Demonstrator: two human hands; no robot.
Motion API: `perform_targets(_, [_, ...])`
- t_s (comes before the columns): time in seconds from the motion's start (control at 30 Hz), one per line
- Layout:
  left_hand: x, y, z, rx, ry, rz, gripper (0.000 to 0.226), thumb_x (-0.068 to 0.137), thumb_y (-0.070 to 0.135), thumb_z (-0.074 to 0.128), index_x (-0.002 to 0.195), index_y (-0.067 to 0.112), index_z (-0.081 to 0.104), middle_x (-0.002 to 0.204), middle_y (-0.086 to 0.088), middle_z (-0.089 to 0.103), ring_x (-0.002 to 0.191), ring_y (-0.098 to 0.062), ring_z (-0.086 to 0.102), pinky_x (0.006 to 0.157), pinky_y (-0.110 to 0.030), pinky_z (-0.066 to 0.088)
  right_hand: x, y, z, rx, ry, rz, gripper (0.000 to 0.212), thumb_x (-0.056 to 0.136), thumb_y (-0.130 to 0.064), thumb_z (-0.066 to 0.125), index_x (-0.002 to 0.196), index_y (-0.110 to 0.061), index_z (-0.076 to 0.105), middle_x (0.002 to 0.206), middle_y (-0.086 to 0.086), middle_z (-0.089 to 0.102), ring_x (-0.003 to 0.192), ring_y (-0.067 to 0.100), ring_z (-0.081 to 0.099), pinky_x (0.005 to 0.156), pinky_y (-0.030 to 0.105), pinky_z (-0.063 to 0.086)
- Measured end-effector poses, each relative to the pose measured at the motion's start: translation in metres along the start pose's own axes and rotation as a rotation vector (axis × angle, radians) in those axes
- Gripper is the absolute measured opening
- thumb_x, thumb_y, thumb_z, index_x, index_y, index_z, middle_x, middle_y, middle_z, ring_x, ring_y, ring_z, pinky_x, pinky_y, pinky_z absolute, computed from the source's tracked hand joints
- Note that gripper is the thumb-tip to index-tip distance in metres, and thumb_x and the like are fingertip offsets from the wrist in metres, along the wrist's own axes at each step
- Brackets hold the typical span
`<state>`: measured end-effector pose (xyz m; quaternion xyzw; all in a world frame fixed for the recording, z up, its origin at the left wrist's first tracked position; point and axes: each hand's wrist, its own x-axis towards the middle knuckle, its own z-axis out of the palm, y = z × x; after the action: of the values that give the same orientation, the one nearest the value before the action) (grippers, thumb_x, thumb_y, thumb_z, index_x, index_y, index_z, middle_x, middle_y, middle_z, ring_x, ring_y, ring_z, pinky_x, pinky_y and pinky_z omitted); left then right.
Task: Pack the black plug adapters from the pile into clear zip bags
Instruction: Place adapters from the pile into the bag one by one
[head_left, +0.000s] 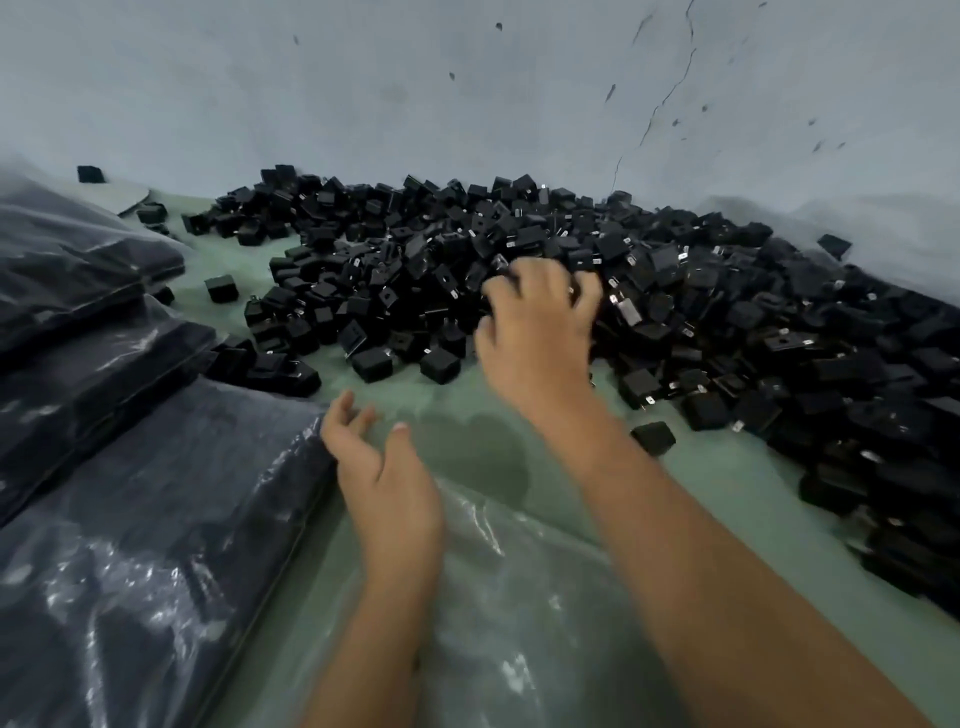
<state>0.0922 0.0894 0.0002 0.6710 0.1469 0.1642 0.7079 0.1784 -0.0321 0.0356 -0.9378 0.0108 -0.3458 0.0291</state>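
Right hand (537, 332) fingers curled into the heap of small black plastic plug adapters (675, 312), grasp unclear, left hand (384, 467) spread above a clear plastic zip bag (519, 597), pale green bench (467, 395)

I see a bare packing workroom. Small black plastic plug adapters (545, 291) heap against a cracked grey wall (467, 88). Filled clear plastic bags (130, 545) are stacked on the green floor (457, 410).

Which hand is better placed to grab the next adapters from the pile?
Right. The right hand is already on the pile, fingers curled into the adapters; the left hand hovers open beside the clear bag.
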Motion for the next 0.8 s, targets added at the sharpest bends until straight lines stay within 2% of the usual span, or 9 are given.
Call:
perform_targets(0.1, [0.002,0.0,0.003,-0.044,-0.003,-0.025,0.034,0.102,0.018,0.04,0.127,0.04,0.034,0.136,0.009,0.047,0.116,-0.008,0.05,0.091,-0.027,0.039,0.001,-0.059,0.037,0.114,-0.335,-0.332,0.047,0.093,-0.035,0.048,0.139,-0.026,0.04,0.156,0.007,0.021,0.144,0.027,0.011,0.111,0.058,0.006])
perform_targets(0.17, [0.002,-0.003,0.004,-0.022,-0.016,-0.017,0.033,0.103,0.017,0.039,0.129,0.036,0.035,0.139,0.007,0.046,0.124,-0.012,0.047,0.101,-0.033,0.04,0.002,-0.074,0.06,0.133,-0.557,-0.426,0.048,0.099,-0.038,0.038,0.146,-0.037,0.027,0.161,-0.002,-0.001,0.147,0.024,-0.007,0.108,0.065,-0.003])
perform_targets(0.2, [0.003,-0.004,0.005,-0.007,-0.02,-0.01,0.033,0.103,0.017,0.04,0.129,0.036,0.035,0.141,0.006,0.045,0.127,-0.013,0.046,0.105,-0.036,0.038,0.003,-0.074,0.069,0.113,-0.606,-0.438,0.046,0.101,-0.042,0.032,0.146,-0.042,0.025,0.161,-0.005,-0.003,0.146,0.023,-0.012,0.107,0.068,-0.006])
perform_targets(0.27, [0.004,-0.007,0.006,0.044,-0.02,-0.001,0.037,0.101,0.017,0.042,0.133,0.035,0.035,0.143,0.005,0.043,0.129,-0.015,0.043,0.108,-0.037,0.035,0.007,-0.059,0.078,0.042,-0.582,-0.407,0.042,0.101,-0.043,0.029,0.143,-0.046,0.029,0.161,-0.006,0.005,0.147,0.025,-0.009,0.108,0.068,-0.005])
perform_targets(0.4, [0.005,-0.01,0.005,0.116,-0.051,0.027,0.05,0.095,0.016,0.05,0.137,0.037,0.032,0.139,0.01,0.044,0.127,-0.014,0.043,0.105,-0.037,0.034,0.013,0.014,0.072,-0.114,-0.44,-0.291,0.043,0.097,-0.028,0.04,0.137,-0.043,0.039,0.157,-0.008,0.023,0.145,0.024,0.014,0.109,0.066,0.003])
perform_targets(0.5, [0.004,-0.012,0.003,0.182,-0.099,0.04,0.053,0.092,0.018,0.052,0.137,0.04,0.033,0.136,0.012,0.045,0.128,-0.015,0.042,0.108,-0.041,0.033,0.006,0.063,0.06,-0.169,-0.421,-0.255,0.049,0.095,-0.021,0.043,0.137,-0.045,0.039,0.156,-0.009,0.023,0.145,0.022,0.014,0.109,0.065,0.01])
perform_targets(0.6, [0.005,-0.013,0.0,0.258,-0.118,0.065,0.051,0.091,0.016,0.055,0.138,0.031,0.039,0.134,0.01,0.046,0.13,-0.016,0.04,0.112,-0.046,0.031,-0.003,0.088,0.049,-0.252,-0.401,-0.23,0.037,0.094,-0.029,0.043,0.131,-0.035,0.05,0.158,-0.008,0.018,0.146,0.025,0.01,0.109,0.061,0.018])
perform_targets(0.7, [0.004,-0.013,-0.002,0.325,-0.142,0.121,0.041,0.089,0.013,0.056,0.125,0.031,0.048,0.132,0.009,0.048,0.128,-0.012,0.039,0.11,-0.036,0.03,-0.01,0.12,0.036,-0.391,-0.337,-0.154,0.04,0.092,-0.044,0.04,0.122,-0.025,0.059,0.159,-0.006,0.017,0.143,0.03,0.019,0.107,0.057,0.022])
perform_targets(0.8, [-0.004,-0.013,0.0,0.449,-0.202,0.235,0.039,0.085,0.009,0.057,0.11,0.038,0.051,0.125,0.011,0.048,0.123,-0.006,0.032,0.104,-0.031,0.025,-0.025,0.161,0.02,-0.462,-0.236,0.004,0.044,0.085,-0.049,0.047,0.115,-0.022,0.064,0.154,0.001,0.03,0.137,0.033,0.03,0.108,0.058,0.019])
